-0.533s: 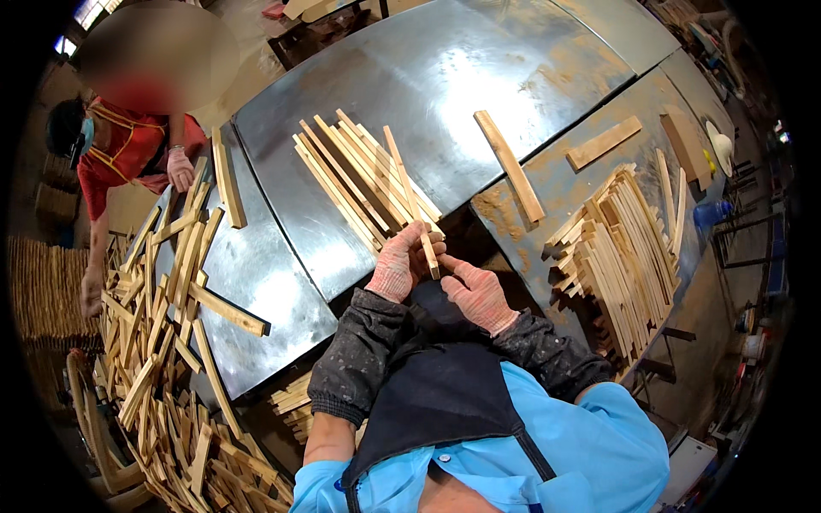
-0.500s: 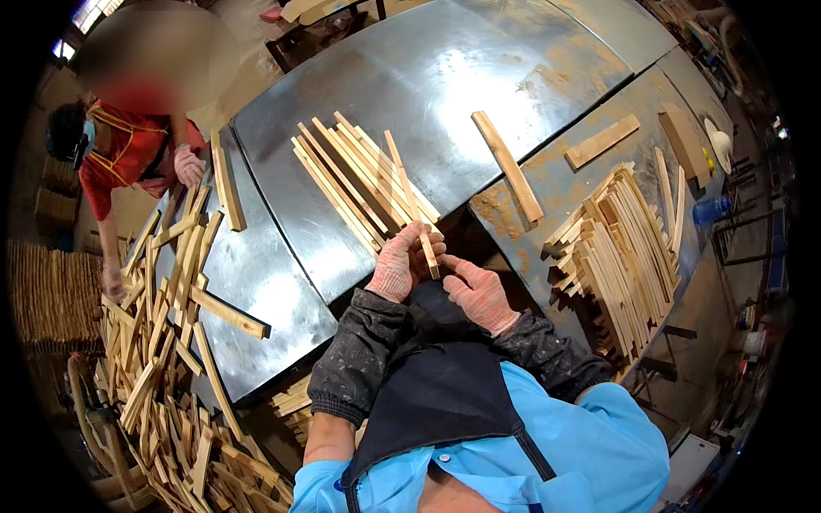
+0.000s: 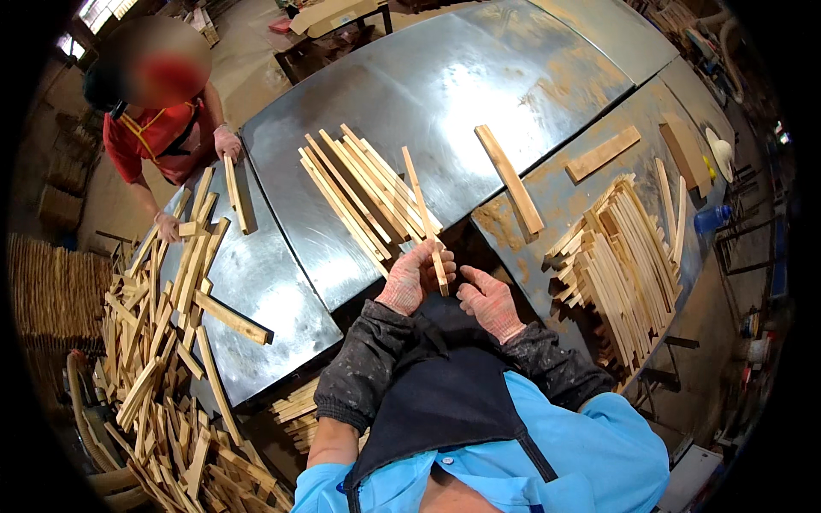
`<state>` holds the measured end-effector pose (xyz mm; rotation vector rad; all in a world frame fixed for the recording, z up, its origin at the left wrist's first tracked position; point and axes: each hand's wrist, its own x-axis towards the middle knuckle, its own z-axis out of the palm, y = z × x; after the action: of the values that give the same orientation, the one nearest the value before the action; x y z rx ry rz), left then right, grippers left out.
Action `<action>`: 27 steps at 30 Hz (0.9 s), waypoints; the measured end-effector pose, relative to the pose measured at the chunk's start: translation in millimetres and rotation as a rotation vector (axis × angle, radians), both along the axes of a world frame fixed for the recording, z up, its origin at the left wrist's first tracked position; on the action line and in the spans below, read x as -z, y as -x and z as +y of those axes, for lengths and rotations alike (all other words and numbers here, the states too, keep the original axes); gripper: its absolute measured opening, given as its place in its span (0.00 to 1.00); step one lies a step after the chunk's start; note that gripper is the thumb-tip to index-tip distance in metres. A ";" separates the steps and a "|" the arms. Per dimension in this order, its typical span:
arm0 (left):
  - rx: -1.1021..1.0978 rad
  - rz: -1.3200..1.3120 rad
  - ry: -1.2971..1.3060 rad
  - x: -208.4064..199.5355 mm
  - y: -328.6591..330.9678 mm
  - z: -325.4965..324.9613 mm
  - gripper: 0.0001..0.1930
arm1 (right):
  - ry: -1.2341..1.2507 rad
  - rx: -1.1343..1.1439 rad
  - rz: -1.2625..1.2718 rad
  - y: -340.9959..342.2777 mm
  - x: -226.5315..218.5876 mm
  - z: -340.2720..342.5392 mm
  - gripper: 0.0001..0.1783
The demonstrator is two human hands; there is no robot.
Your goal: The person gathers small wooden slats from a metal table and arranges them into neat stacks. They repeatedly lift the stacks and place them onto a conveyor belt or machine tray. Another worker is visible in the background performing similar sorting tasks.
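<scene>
A narrow wooden strip (image 3: 418, 198) is gripped near its lower end by my gloved left hand (image 3: 408, 282), its far end pointing away over the metal table. My gloved right hand (image 3: 491, 303) is just right of the strip's near end, apart from it. Its index finger is stretched out, the other fingers loosely bent, and I see nothing in it. Right beyond my left hand, a loose row of similar strips (image 3: 355, 184) lies on the shiny metal tabletop (image 3: 410, 94).
One wider board (image 3: 510, 179) lies right of the row. A stack of strips (image 3: 620, 269) and a short board (image 3: 604, 154) sit on the right table. At left, a co-worker (image 3: 150, 141) handles wood beside a jumbled wood pile (image 3: 162, 368). A blue bottle (image 3: 711, 220) is far right.
My right hand has drawn away from the strip's near end, while my left hand keeps its hold. The co-worker's hand has come to the strips at the far left table edge.
</scene>
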<state>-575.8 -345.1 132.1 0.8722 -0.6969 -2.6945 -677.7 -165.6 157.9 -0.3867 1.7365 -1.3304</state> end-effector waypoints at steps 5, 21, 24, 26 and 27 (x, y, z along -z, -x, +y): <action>0.002 -0.047 0.044 -1.1 -14.7 7.5 0.23 | 0.008 -0.027 0.018 -0.7 15.1 4.4 0.29; 0.234 -0.072 0.358 -35.4 -49.3 39.7 0.41 | 0.134 -0.185 0.935 33.6 47.3 -19.2 0.42; 0.218 -0.004 0.370 -31.1 -68.9 49.3 0.42 | 0.076 -0.275 1.320 57.1 40.3 -24.0 0.38; 0.316 -0.001 0.302 -11.2 -86.7 36.8 0.36 | -0.022 -0.256 1.430 62.3 39.8 -16.4 0.31; 0.290 -0.005 0.226 -11.3 -87.7 38.2 0.34 | -0.105 -0.354 1.369 67.1 34.2 -15.2 0.32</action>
<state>-488.1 -307.0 143.4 0.7721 -1.1847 -2.7814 -744.9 -180.8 123.8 -1.7309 2.5624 -0.6424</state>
